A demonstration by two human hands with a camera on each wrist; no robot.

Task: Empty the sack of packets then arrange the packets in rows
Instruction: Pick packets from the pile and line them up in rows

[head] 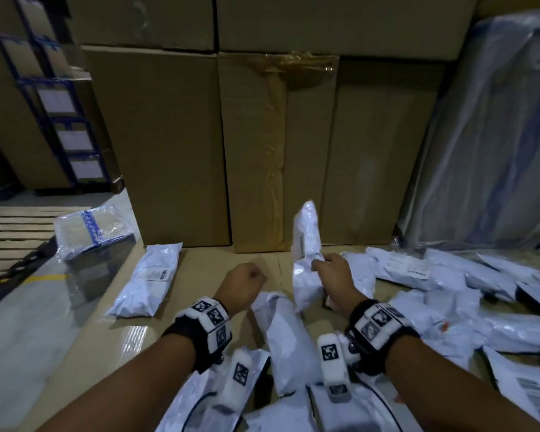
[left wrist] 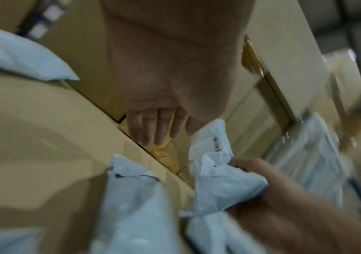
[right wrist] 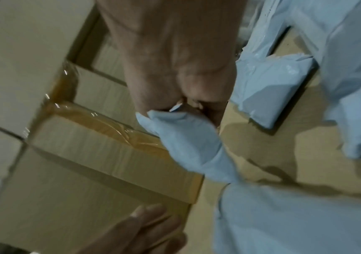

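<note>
My right hand (head: pixel 328 269) grips a white plastic packet (head: pixel 306 232) near its middle and holds it upright above the cardboard surface (head: pixel 219 275). In the right wrist view the fingers (right wrist: pixel 210 110) pinch the packet's crumpled edge (right wrist: pixel 188 142). My left hand (head: pixel 247 282) hovers just left of it and holds nothing; in the left wrist view its fingers (left wrist: pixel 151 127) hang fairly straight. One packet (head: pixel 147 279) lies alone at the left. Another packet (head: pixel 287 338) lies between my wrists. A loose heap of packets (head: pixel 449 291) covers the right side. I see no sack.
Tall cardboard boxes (head: pixel 175 145) form a wall right behind the surface. A plastic-wrapped load (head: pixel 496 135) stands at the right. A wrapped bundle (head: pixel 94 232) and a wooden pallet (head: pixel 13 232) sit on the floor at the left. Bare cardboard shows between the lone packet and my hands.
</note>
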